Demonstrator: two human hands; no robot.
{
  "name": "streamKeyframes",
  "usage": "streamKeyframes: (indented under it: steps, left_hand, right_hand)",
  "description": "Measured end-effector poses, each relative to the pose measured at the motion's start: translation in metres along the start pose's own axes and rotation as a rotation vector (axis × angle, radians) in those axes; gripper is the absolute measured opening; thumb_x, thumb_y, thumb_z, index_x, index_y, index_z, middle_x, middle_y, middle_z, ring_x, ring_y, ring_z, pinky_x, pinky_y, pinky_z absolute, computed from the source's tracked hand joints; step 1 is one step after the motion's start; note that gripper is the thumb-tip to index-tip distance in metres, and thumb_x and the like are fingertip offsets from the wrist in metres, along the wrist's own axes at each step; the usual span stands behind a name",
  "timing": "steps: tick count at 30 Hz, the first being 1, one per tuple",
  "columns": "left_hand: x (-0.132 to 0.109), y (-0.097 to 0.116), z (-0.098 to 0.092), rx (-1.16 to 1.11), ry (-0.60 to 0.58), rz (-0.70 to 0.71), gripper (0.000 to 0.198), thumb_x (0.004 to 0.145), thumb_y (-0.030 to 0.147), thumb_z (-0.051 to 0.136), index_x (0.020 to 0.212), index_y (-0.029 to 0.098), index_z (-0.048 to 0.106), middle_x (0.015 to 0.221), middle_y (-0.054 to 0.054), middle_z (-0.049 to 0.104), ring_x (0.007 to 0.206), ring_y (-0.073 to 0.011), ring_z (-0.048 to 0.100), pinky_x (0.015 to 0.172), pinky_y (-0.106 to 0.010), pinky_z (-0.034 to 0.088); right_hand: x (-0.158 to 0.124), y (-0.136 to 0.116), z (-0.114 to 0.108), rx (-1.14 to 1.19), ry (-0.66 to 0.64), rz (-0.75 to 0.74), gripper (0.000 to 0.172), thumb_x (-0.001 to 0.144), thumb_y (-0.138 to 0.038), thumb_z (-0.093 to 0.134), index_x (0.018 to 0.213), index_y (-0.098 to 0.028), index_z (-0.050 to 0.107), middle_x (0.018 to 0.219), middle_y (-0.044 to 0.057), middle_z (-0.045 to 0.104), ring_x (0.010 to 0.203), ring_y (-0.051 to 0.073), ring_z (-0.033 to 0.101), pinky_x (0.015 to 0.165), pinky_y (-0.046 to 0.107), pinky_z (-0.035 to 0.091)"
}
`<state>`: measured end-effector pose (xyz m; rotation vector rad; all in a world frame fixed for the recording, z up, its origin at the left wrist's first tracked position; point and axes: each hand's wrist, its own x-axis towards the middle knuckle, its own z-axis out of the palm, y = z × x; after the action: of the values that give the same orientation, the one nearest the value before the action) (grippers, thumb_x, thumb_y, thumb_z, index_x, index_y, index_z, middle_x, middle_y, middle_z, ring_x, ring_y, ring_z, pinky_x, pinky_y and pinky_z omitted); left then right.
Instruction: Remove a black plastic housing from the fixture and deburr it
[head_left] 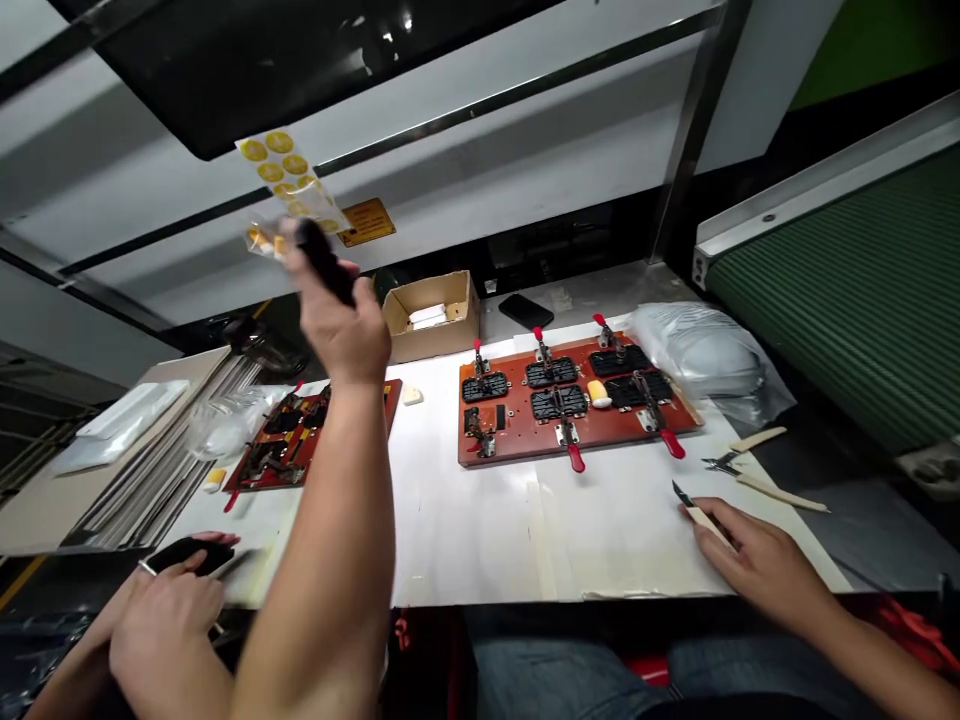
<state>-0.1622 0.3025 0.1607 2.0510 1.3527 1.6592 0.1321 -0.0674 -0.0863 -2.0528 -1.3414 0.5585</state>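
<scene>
My left hand (345, 330) is raised high in front of the rack, its fingers closed around a dark, elongated part (324, 260) blurred by motion. Just beyond it hang a sheet of round yellow stickers (279, 165) and a small clear bag (264, 242) with orange and white bits. Low on the right, my right hand (757, 560) grips a small craft knife (705, 520), its dark blade pointing up and left over the white-covered table. Ahead lies a reddish-brown fixture board (517, 440) with black grille-like parts (551, 372) under red-handled toggle clamps.
Cutting pliers (742, 465) lie at the right beside a plastic-wrapped bundle (705, 350). Behind the board are a phone (526, 311) and a cardboard box (431, 345). At left, a co-worker's hands (169, 610) hold a black piece near a second fixture board (255, 470).
</scene>
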Motion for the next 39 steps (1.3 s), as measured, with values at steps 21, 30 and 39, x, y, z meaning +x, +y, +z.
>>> streamKeyframes:
  steps: [21,30,39]
  left_hand:
    - [-0.360,0.105,-0.011,-0.595,-0.633,-0.955,0.059,0.089,0.038,0.080,0.144,0.035,0.056,0.144,-0.009,0.059,0.129,-0.0291,0.059,0.099,-0.038,0.055]
    - [-0.353,0.121,-0.005,-0.440,-0.985,-0.758,0.058,0.089,0.024,0.080,0.141,0.033,0.059,0.147,-0.009,0.057,0.132,-0.0299,0.059,0.114,-0.044,0.048]
    - [-0.357,0.129,-0.003,-0.461,-1.057,-0.765,0.058,0.090,0.021,0.079,0.142,0.034,0.059,0.145,-0.007,0.057,0.137,-0.0281,0.056,0.118,-0.043,0.047]
  right_hand:
    - [-0.011,-0.028,-0.066,0.496,-0.363,-0.149,0.032,0.109,-0.036,0.050,0.134,-0.022,0.065,0.117,0.008,0.075,0.099,0.018,0.072,0.092,0.031,0.059]
    - [-0.026,-0.034,-0.083,0.370,-0.372,-0.567,0.033,0.107,-0.026,0.058,0.138,-0.021,0.067,0.107,0.007,0.073,0.094,0.017,0.064,0.086,0.033,0.054]
    - [-0.030,-0.029,-0.078,0.306,-0.349,-0.566,0.029,0.106,-0.029,0.060,0.131,-0.020,0.071,0.104,0.005,0.075,0.093,0.018,0.065,0.085,0.034,0.054]
